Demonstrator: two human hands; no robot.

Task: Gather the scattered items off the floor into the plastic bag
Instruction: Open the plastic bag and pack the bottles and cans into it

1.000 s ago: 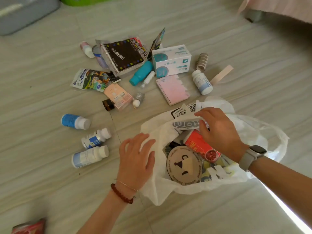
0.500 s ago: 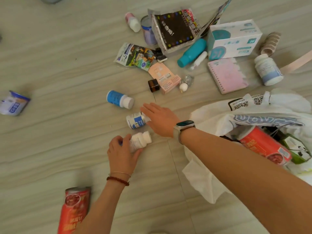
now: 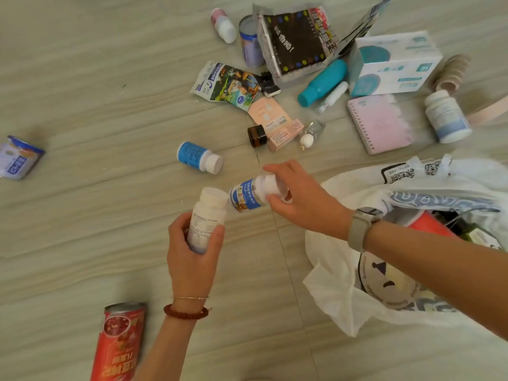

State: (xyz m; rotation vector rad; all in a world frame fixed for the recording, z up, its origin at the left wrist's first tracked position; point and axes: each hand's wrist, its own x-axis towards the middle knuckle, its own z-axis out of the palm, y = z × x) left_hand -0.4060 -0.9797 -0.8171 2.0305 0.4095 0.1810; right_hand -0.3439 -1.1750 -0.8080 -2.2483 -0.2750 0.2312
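Note:
The white plastic bag lies open on the floor at the right, with a red packet and a round wooden disc inside. My left hand grips a white pill bottle upright above the floor. My right hand holds a second white bottle with a blue label by its cap end, just left of the bag. A blue-labelled bottle lies on the floor beyond both hands.
Scattered on the tiles: a red can near my left arm, a small tin far left, a snack pouch, a brown jar, a pink box, a teal bottle, a mask box, a pink notebook, and a white bottle.
Both hands left the bag and reached left to the two bottles. Each bottle has been picked up off the floor. The view has swung left.

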